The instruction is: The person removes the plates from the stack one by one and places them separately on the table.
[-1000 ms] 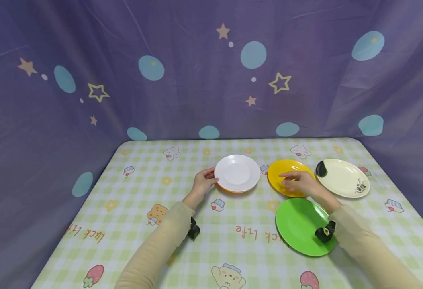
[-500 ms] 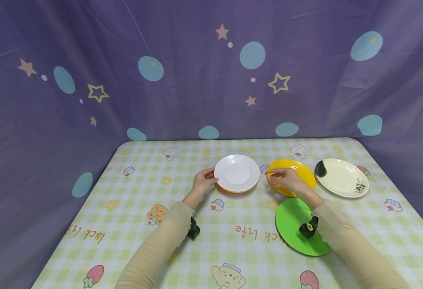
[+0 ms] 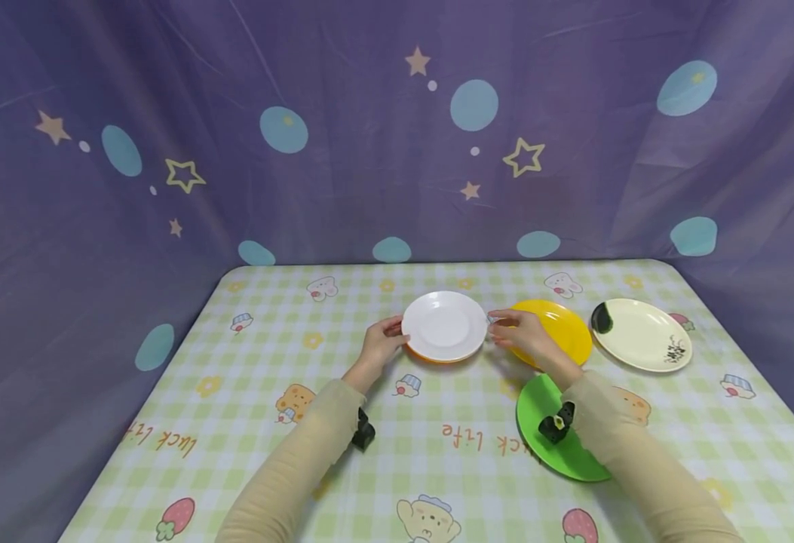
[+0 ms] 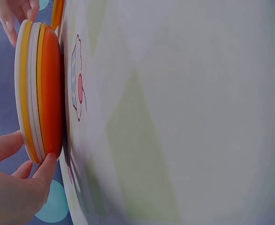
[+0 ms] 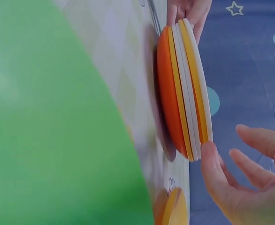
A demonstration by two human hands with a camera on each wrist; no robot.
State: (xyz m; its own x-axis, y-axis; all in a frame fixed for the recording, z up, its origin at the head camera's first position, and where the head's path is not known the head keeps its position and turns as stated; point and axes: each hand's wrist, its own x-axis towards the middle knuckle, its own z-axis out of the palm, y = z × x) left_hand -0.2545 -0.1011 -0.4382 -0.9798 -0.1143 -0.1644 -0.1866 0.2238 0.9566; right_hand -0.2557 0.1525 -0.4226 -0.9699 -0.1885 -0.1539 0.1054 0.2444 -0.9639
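Observation:
A stack of several plates [image 4: 52, 89] has a white plate [image 3: 444, 326] on top, an orange one at the bottom, and yellow and white rims between. My left hand [image 3: 378, 351] holds the stack's left edge, one fingertip at the top white rim and another against the orange plate low down. On the other side my right hand [image 3: 527, 335] reaches toward the stack's right edge with fingers spread and relaxed. In the right wrist view its nearest fingertip [image 5: 210, 152] is right at the rim. The right hand partly covers a yellow plate [image 3: 566, 332] below it.
A cream oval plate [image 3: 641, 335] with a dark green patch lies at the far right. A green plate [image 3: 553, 460] lies nearer, partly under the right sleeve. A checked cloth covers the table [image 3: 234, 467], and a purple curtain [image 3: 342, 204] hangs behind.
My right hand has moved left from over the yellow plate to the right edge of the stack. The left hand and the stack stay where they were.

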